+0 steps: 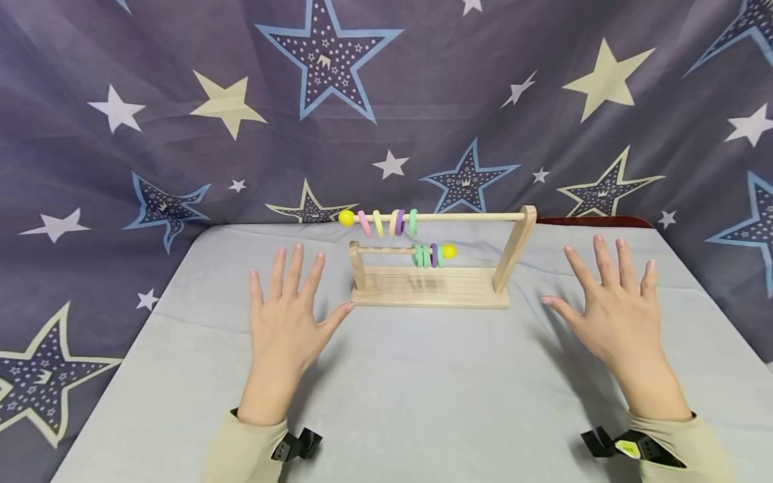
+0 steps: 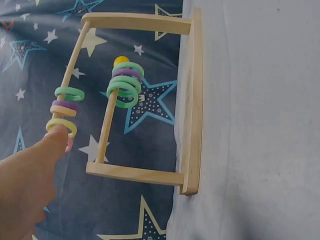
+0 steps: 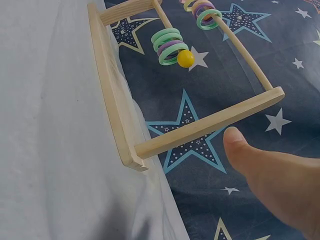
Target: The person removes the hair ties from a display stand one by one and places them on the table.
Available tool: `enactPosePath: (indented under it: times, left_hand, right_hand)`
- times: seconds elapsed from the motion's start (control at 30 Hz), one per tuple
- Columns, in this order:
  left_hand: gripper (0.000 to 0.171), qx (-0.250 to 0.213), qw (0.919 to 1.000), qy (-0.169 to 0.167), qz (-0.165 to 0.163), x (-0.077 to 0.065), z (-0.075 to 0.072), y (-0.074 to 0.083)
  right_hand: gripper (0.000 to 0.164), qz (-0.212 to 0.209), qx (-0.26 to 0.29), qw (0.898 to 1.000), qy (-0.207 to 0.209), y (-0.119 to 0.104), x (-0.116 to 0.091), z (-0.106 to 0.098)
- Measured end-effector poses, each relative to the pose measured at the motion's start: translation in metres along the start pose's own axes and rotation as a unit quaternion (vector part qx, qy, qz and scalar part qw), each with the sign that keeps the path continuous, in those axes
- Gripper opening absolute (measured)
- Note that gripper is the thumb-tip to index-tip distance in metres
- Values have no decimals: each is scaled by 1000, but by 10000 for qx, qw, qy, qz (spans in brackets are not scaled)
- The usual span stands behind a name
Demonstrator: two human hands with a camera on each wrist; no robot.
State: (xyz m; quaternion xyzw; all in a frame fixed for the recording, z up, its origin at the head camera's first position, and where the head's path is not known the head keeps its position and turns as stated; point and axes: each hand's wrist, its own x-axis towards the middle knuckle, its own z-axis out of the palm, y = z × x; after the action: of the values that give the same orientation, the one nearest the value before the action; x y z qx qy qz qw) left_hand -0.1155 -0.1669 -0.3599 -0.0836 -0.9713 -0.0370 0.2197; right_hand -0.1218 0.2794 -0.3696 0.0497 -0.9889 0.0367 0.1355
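A wooden rack (image 1: 430,287) with two posts and two horizontal rods stands on the table. Its upper rod (image 1: 471,217) carries several coloured rings, pink, yellow, peach, purple and green, near a yellow ball (image 1: 346,218) at the left end. On the lower rod (image 1: 386,250), green and purple rings (image 1: 425,255) sit beside another yellow ball (image 1: 449,251) at the right end. My left hand (image 1: 284,335) is held with fingers spread left of the rack, its thumb near the base's left corner. My right hand (image 1: 622,329), fingers also spread, is to the right of the rack. Both hold nothing.
A pale grey cloth (image 1: 423,396) covers the table. Behind it hangs a dark curtain (image 1: 386,127) printed with stars. A dark red edge (image 1: 594,221) shows at the table's back right. Each wrist wears a black camera strap over a beige sleeve (image 1: 250,449).
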Motion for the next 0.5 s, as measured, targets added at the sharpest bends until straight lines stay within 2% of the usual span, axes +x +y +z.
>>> enactPosePath:
  times: [0.3, 0.5]
  left_hand:
    - [86, 51, 9992, -393, -7, 9, 3, 4]
    - [84, -29, 9985, -549, -13, 21, 13, 0]
  right_hand:
    - [86, -31, 111, 9999, 102, -3, 1, 0]
    - [85, -111, 190, 9996, 156, -2, 1, 0]
